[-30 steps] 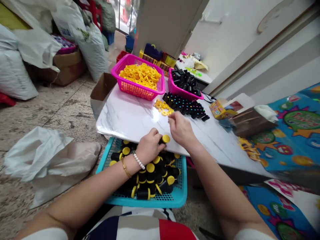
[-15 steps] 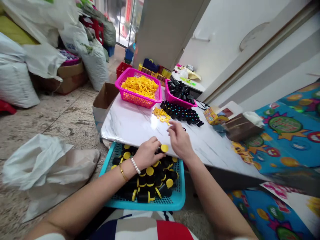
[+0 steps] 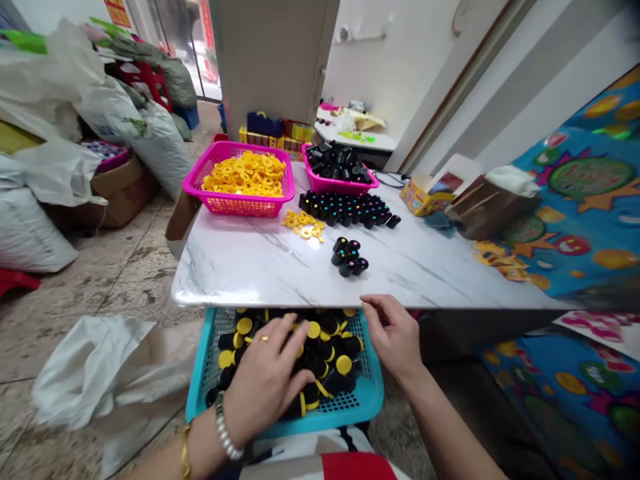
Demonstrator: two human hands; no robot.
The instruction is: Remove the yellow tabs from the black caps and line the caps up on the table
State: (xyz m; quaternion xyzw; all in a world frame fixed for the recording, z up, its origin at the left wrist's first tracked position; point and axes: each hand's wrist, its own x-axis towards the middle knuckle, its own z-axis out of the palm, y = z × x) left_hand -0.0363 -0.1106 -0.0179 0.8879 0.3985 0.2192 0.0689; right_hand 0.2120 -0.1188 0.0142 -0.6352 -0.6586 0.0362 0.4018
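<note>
My left hand hovers over the turquoise basket, fingers spread and nothing held. Beneath it lie many black cylindrical pieces with round yellow caps; the hand hides some of them, so contact is unclear. At the table's front edge is my right hand, its fingers loosely curled and no object visible in them. Just beyond it on the white marbled table stands a small cluster of black cylinders with coloured dots on top. Loose yellow ring-shaped parts lie farther back.
A pink basket of yellow parts stands at the table's back left, with another pink basket of black parts beside it. Rows of black cylinders stand before that. A yellow box is to the right, white sacks at left.
My left hand has let go of a yellow-capped black piece and opened over the basket. My right hand has drawn back to the table edge. The view has shifted, revealing the small cluster.
</note>
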